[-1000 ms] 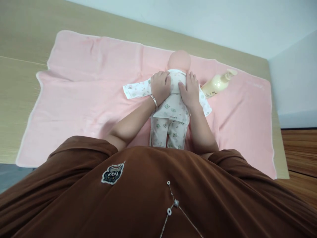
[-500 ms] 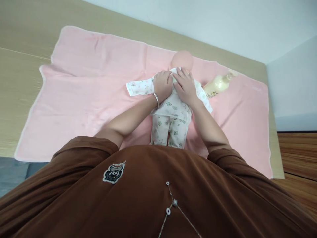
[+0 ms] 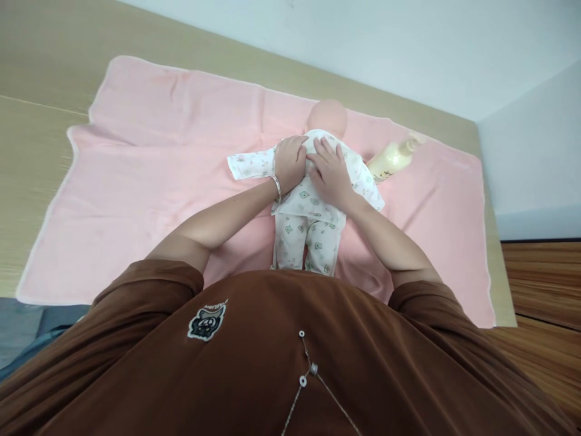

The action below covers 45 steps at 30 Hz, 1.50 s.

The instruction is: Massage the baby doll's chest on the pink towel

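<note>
A baby doll (image 3: 327,118) with a smooth, bald head lies on a pink blanket, its face not showing. It wears a white printed shirt (image 3: 313,206) and matching trousers (image 3: 290,236). My left hand (image 3: 290,162), with a silver bangle at the wrist, rests palm down on the shirt's upper left part, fingers laid over the cloth. Beside it, my right hand (image 3: 332,172) lies flat on the upper middle of the shirt, fingers spread. One sleeve (image 3: 249,163) stretches out to the left. The doll's feet are hidden by my body.
Right of the doll, a pale yellow pump bottle (image 3: 391,162) lies tilted on the blanket (image 3: 149,163). Under that is a wooden table (image 3: 36,60), with a white wall (image 3: 363,48) behind it. Wood-grain panels (image 3: 540,272) stand at the right.
Both hands have slid slightly down the shirt, away from the collar, and more of its neck area shows. The whole view has shifted a little.
</note>
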Each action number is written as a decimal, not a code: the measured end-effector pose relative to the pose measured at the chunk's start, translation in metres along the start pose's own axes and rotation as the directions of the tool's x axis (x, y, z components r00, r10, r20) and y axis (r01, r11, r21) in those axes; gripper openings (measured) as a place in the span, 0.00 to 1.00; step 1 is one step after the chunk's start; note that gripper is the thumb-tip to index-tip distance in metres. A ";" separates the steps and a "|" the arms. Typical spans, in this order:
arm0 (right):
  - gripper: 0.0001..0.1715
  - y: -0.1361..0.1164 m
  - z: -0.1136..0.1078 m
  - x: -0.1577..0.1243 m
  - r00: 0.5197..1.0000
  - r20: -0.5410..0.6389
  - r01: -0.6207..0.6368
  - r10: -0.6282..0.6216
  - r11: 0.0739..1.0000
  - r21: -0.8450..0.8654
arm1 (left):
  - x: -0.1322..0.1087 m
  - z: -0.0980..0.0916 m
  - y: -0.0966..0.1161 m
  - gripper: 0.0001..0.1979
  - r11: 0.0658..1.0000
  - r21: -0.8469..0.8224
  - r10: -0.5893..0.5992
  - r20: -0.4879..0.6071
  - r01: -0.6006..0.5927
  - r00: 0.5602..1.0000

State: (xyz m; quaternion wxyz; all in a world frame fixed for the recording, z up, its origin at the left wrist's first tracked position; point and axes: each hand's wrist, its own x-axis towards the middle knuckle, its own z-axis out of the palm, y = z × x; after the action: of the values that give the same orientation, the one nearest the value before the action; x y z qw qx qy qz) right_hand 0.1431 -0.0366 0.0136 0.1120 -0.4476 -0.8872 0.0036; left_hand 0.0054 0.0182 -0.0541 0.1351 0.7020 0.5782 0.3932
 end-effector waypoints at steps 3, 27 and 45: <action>0.28 0.022 0.000 0.011 0.992 -0.022 -0.121 0.122 0.992 0.035 | -0.006 -0.005 0.004 0.29 1.000 -0.002 0.026 -0.028 -0.026 0.999; 0.37 0.024 0.005 0.003 0.958 -0.051 -0.274 0.281 0.955 0.112 | -0.017 -0.020 0.009 0.27 0.997 -0.049 0.057 -0.073 -0.060 0.996; 0.34 0.001 -0.009 -0.010 0.947 -0.027 -0.320 0.320 0.946 -0.044 | -0.034 -0.048 0.048 0.28 0.959 0.045 0.272 0.145 -0.281 0.951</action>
State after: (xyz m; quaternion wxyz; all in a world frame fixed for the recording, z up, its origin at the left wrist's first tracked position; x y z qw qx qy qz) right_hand 0.1515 -0.0442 0.0202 0.1079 -0.5881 -0.8016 -0.0037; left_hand 0.0044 -0.0394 -0.0053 0.0953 0.8054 0.4760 0.3401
